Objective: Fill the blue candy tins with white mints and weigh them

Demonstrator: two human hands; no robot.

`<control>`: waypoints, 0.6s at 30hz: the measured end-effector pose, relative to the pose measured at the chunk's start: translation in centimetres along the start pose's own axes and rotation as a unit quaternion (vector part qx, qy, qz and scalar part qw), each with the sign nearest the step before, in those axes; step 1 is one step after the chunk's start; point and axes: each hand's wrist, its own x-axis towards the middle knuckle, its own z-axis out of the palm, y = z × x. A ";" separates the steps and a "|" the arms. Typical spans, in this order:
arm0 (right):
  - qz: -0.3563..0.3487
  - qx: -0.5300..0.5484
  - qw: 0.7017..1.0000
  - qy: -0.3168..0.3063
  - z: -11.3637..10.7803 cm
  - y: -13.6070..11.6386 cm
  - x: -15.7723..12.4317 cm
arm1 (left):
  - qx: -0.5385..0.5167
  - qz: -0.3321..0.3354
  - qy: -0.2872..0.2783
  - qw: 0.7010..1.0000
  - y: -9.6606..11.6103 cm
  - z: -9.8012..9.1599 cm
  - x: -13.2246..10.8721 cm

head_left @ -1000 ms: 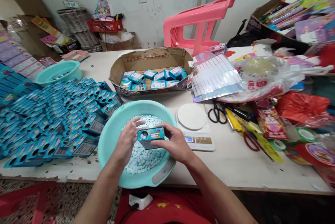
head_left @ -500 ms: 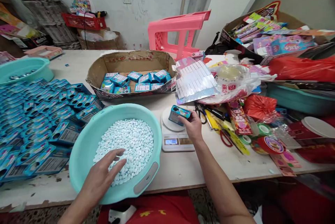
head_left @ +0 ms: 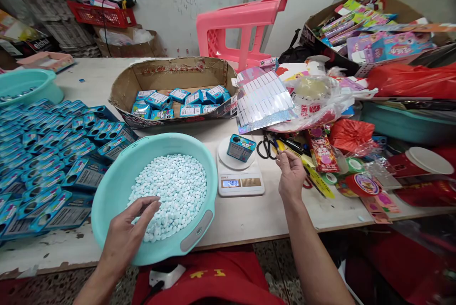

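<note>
A blue candy box [head_left: 241, 147] stands on the round pan of a white kitchen scale [head_left: 241, 179], and the lit display seems to read 15.03. My right hand [head_left: 291, 174] is to the right of the scale, clear of the box, with loosely curled fingers and nothing visible in them. Over the left part of a turquoise basin [head_left: 107, 186] is my left hand [head_left: 130, 229], its thumb and forefinger curved with a gap between them. Pale mint candies [head_left: 174, 186] fill the basin's bottom. Whether the left fingertips touch them, I cannot tell.
Many blue boxes [head_left: 46, 162] with round holes crowd the left side. Behind the basin, a cardboard tray [head_left: 171, 74] holds several more. Scissors [head_left: 264, 147], a silver sheet [head_left: 263, 100], pens and packets lie to the right. A pink stool [head_left: 238, 24] stands at the back.
My right hand has let go of the blue candy box on the scale and drawn away to the right. The display has gone from zero to a reading. My left thumb and forefinger are closer together.
</note>
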 end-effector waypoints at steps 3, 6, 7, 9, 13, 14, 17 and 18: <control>0.001 -0.008 1.000 -0.004 -0.2 0.2 -0.1 | -0.017 -0.010 0.011 1.000 0.1 -0.1 0.0; 0.003 -0.007 1.000 -0.014 0.4 0.2 -0.2 | -0.025 -0.001 0.013 1.000 0.0 -0.1 -0.1; 0.003 -0.005 1.000 -0.018 0.7 0.2 -0.3 | -0.026 0.000 0.012 1.000 -0.1 -0.2 -0.1; 0.002 0.000 1.000 -0.030 1.3 0.0 -0.4 | -0.030 -0.001 0.007 1.000 -0.2 -0.2 0.0; -0.008 0.010 0.997 -0.075 2.9 -0.2 -0.6 | -0.030 0.003 -0.030 0.999 -0.3 0.0 0.2; -0.011 0.007 0.996 -0.093 3.4 -0.2 -0.7 | -0.024 0.010 -0.047 0.999 -0.3 0.0 0.3; -0.005 -0.037 0.984 -0.172 5.0 -0.2 -0.7 | -0.013 0.029 -0.086 0.996 -0.1 0.1 0.4; 0.003 -0.056 0.977 -0.204 5.6 -0.5 -0.7 | -0.019 0.028 -0.090 0.995 -0.1 0.1 0.4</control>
